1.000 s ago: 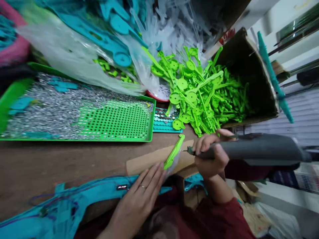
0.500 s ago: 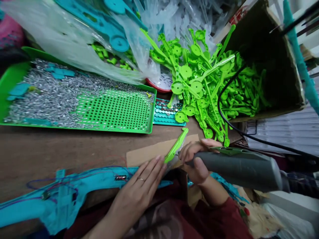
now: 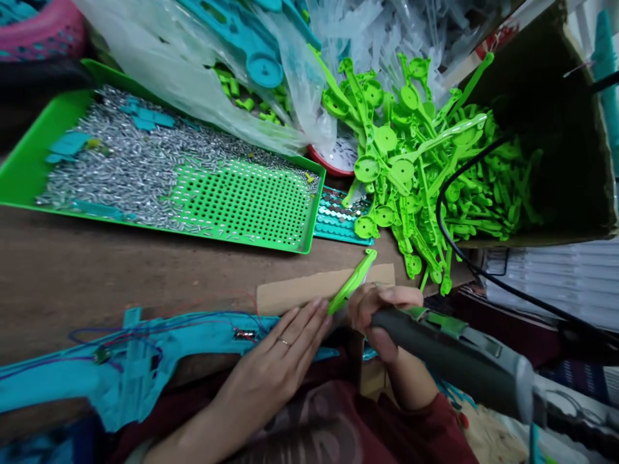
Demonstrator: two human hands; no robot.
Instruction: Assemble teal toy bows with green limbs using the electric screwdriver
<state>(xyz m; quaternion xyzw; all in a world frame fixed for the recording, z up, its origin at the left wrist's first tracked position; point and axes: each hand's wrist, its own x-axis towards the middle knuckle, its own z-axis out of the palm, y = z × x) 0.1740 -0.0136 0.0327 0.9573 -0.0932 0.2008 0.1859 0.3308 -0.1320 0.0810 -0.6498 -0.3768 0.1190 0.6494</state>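
Note:
My right hand (image 3: 382,316) is wrapped round the front of a dark grey electric screwdriver (image 3: 449,361), which slants down to the right. Its tip is hidden by my fingers. My left hand (image 3: 285,354), wearing a ring, has its fingers stretched and close together over the lower end of a bright green plastic arm (image 3: 353,280), holding it down. That arm lies slantwise over a strip of cardboard (image 3: 285,293), its upper end pointing away from me. Left of my hand lies a blue plastic housing (image 3: 188,335) with thin wires on it.
A green perforated tray (image 3: 242,200) full of small screws stands at the left. Green plastic arms (image 3: 387,138) pile up out of a cardboard box (image 3: 570,129) at the right. A black cable (image 3: 442,219) hangs before the box. A blue tray (image 3: 338,225) holds small metal parts.
The view has shifted, moving the bench items rightward. The screwdriver's rear end has dropped, so it slants more steeply. Both hands keep nearly the same place around the green arm.

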